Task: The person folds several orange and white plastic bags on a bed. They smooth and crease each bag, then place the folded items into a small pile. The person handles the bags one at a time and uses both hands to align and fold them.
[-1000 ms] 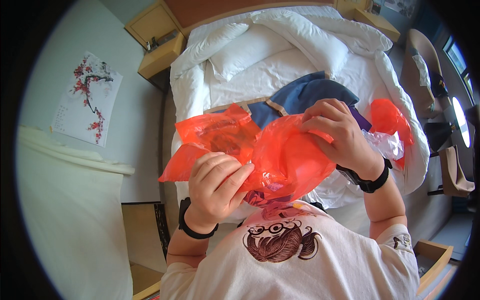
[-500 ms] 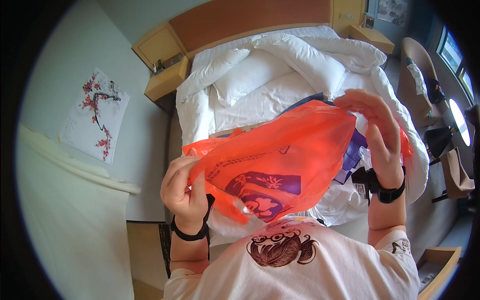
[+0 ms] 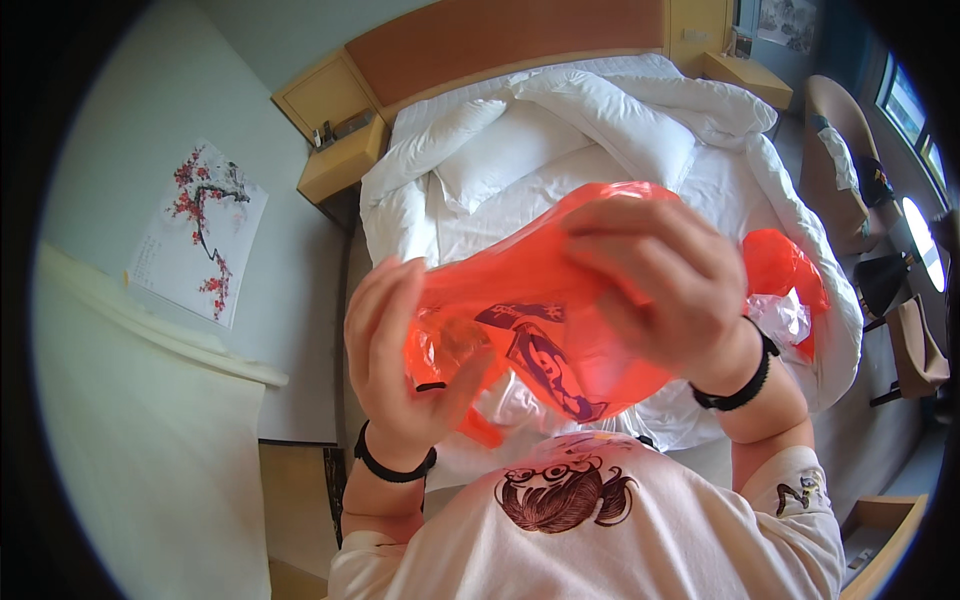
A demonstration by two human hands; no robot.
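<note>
A thin red plastic bag (image 3: pixel 520 265) with purple print is stretched between my two hands, above the near part of the bed. Its left side sits between the thumb and fingers of my left hand (image 3: pixel 395 350), which is slightly blurred. My right hand (image 3: pixel 670 280) is bent over the upper right of the bag, fingers curled into the film. Folds of plastic hang below, close to my shirt. What may be inside the bag cannot be made out.
Another red plastic bag (image 3: pixel 785 265) lies on the bed's right side beside crumpled clear plastic (image 3: pixel 780 315). White pillows (image 3: pixel 510 150) and a bunched quilt (image 3: pixel 725 105) cover the far end. Nightstands (image 3: pixel 340 160) flank the bed; chairs (image 3: pixel 910 350) and a lamp (image 3: pixel 885 270) stand right.
My right hand has moved left and inward from the bag's outer corner, and the bag is narrower. The dark and purple items seen around it before are no longer visible. My left hand has shifted slightly.
</note>
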